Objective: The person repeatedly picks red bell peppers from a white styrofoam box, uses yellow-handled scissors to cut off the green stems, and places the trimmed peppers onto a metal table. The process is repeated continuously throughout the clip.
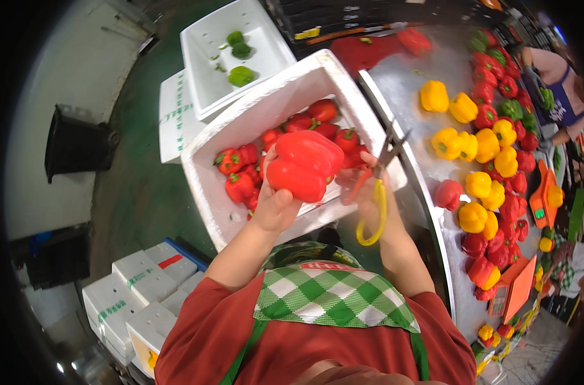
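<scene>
A large glossy red bell pepper point(298, 163) sits in my left hand point(276, 205), whose fingers curl round its left side and underside. My right hand point(371, 196) grips a pair of scissors point(380, 212) with yellow handle loops. Their dark blades point up and away, slightly apart, just right of the pepper. Beneath both hands is a white foam box point(240, 131) with several red bell peppers point(239, 186) inside, some showing green stems. The held pepper hides part of them.
Against the box's right side stands a metal table point(407, 96) with yellow peppers point(473, 217), red peppers point(447, 194) and orange scales point(513, 289). Behind the box, a white bin point(205, 38) holds green peppers. Stacked foam boxes point(115, 298) and a black bin point(77, 144) stand left. Other people work at far right.
</scene>
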{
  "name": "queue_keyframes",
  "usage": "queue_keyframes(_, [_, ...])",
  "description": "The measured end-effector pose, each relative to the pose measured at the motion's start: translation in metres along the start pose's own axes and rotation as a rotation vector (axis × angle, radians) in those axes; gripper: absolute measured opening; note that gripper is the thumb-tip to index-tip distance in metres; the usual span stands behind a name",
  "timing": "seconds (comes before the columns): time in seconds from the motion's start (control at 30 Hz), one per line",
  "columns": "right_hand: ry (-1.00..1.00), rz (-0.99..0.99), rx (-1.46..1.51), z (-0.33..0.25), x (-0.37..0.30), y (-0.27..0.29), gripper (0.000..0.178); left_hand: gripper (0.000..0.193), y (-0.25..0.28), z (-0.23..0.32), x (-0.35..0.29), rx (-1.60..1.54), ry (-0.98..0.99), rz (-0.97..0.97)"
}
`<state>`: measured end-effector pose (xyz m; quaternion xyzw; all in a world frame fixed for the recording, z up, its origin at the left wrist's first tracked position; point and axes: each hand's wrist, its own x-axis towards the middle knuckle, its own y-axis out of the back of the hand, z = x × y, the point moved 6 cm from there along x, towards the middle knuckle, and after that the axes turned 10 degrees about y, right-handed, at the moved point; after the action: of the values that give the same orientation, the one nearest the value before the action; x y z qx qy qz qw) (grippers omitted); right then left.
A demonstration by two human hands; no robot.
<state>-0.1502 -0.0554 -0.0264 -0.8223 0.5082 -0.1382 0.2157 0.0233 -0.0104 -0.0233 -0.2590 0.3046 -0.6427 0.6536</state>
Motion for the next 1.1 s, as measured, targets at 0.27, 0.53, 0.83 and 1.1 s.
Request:
queue_keyframes(0.27, [0.183, 0.189, 0.166, -0.018, -0.007, 0.03, 0.096, 0.077, -0.045, -0.024, 0.022, 0.626, -0.164, -0.159])
queue_keyframes(0.53, [0.376, 0.614, -0.442, -0.119, 0.049, 0.203, 0.074, 0.03, 0.025, -0.003, 0.052, 1.202, -0.088, 0.193])
queue_keyframes(0.83, [0.631, 0.956, -1.451, -0.195, 0.152, 0.384, 0.082, 0.045, 0.173, -0.059, 0.033, 2.13, 0.314, 0.275])
queue_keyframes(1.1, [0.521, 0.698, -0.701, -0.129, 0.1, 0.274, 0.062, 0.094, 0.206, -0.097, 0.073, 1.841, 0.458, 0.52])
